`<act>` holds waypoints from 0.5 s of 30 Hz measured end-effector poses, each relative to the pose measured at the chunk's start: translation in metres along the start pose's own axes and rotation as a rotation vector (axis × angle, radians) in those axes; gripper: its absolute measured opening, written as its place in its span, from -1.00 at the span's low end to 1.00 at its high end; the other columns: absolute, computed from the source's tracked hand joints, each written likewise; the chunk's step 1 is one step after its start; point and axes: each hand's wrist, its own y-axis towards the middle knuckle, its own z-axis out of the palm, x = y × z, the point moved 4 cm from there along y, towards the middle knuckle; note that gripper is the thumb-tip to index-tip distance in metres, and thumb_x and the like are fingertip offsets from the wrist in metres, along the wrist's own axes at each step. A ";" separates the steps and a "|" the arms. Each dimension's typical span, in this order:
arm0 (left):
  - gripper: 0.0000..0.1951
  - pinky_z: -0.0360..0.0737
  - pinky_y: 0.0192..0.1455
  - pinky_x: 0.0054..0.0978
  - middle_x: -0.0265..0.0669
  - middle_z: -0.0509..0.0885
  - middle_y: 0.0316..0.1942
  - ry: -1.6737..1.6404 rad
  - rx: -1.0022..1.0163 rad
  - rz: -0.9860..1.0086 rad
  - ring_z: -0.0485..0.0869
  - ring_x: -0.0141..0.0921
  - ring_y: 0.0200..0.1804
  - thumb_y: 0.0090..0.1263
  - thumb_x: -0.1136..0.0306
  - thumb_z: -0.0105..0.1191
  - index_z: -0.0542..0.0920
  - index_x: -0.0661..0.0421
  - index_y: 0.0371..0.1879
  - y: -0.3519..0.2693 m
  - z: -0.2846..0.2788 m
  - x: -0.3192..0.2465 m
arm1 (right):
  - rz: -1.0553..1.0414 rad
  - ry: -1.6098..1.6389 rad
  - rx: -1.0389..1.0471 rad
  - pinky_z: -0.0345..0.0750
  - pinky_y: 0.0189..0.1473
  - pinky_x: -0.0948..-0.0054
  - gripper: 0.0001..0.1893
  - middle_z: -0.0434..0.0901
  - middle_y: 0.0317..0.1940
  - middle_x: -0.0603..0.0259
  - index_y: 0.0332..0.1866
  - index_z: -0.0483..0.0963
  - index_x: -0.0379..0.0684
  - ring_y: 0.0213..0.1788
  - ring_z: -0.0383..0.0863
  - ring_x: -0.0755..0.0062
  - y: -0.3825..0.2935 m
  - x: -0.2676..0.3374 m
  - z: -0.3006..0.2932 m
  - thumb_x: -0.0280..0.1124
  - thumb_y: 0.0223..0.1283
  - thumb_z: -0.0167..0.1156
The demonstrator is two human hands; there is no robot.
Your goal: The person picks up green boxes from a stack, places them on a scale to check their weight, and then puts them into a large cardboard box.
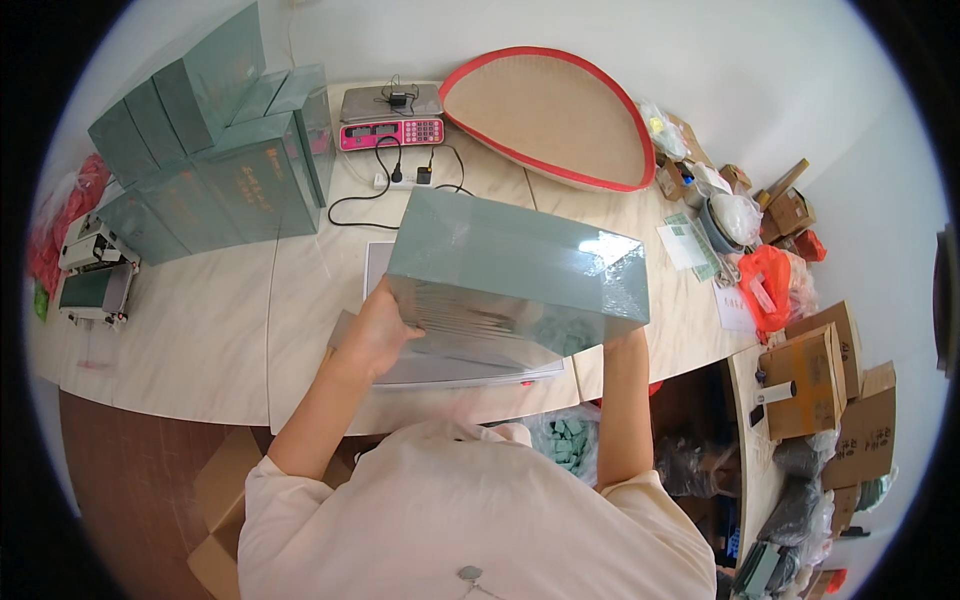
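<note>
A large grey-green box (510, 251) in glossy clear film is held up before me, tilted, over the table. My left hand (379, 330) grips its left end, thumb along the near side. At the right end my right hand (626, 339) supports the box from below, with its fingers mostly hidden. Beneath the box lies a flat grey panel with a pale frame (465, 373), bearing a small red switch at its front edge; the box covers most of it.
Similar green boxes (255, 180) are stacked at the back left, near a small machine (97, 270). A pink-fronted scale (391, 133), power strip (409, 180) and red-rimmed woven tray (547, 112) stand behind. Bags and cardboard boxes (802, 382) crowd the right; a bag of green pieces (568, 442) sits below.
</note>
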 end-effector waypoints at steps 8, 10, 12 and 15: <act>-0.39 0.01 0.43 0.13 -0.25 0.14 0.45 0.134 0.078 -0.042 0.11 -0.21 0.47 0.54 -0.04 -0.42 0.05 0.06 0.45 0.009 0.003 0.006 | 0.115 0.076 0.167 0.62 -0.15 0.44 -0.69 0.58 -0.12 0.27 0.05 0.45 -0.16 -0.15 0.61 0.43 0.030 -0.023 -0.026 -0.22 0.38 -0.05; -0.37 0.00 0.44 0.09 -0.25 0.08 0.47 0.209 0.105 -0.043 0.04 -0.22 0.49 0.53 -0.10 -0.46 0.01 0.01 0.47 0.009 -0.001 0.004 | 0.102 0.061 0.143 0.59 -0.08 0.42 -0.64 0.57 -0.09 0.28 0.09 0.44 -0.16 -0.10 0.59 0.43 0.027 -0.027 -0.033 -0.15 0.38 -0.04; -0.32 -0.02 0.47 0.01 -0.24 -0.02 0.50 0.281 0.169 -0.034 -0.09 -0.22 0.53 0.51 -0.22 -0.52 -0.05 -0.09 0.49 0.016 -0.017 0.013 | 0.111 0.098 0.022 0.56 0.00 0.38 -0.60 0.53 0.00 0.27 0.16 0.39 -0.18 -0.01 0.55 0.40 0.017 -0.026 -0.031 -0.15 0.37 -0.01; -0.19 -0.09 0.50 -0.15 -0.24 -0.07 0.52 0.498 0.044 0.188 -0.13 -0.25 0.54 0.43 -0.34 -0.47 -0.13 -0.05 0.51 0.023 -0.029 0.012 | 0.030 0.220 -0.026 0.47 0.14 0.32 -0.47 0.44 0.19 0.24 0.33 0.26 -0.19 0.14 0.47 0.35 -0.008 -0.008 -0.015 -0.16 0.34 0.07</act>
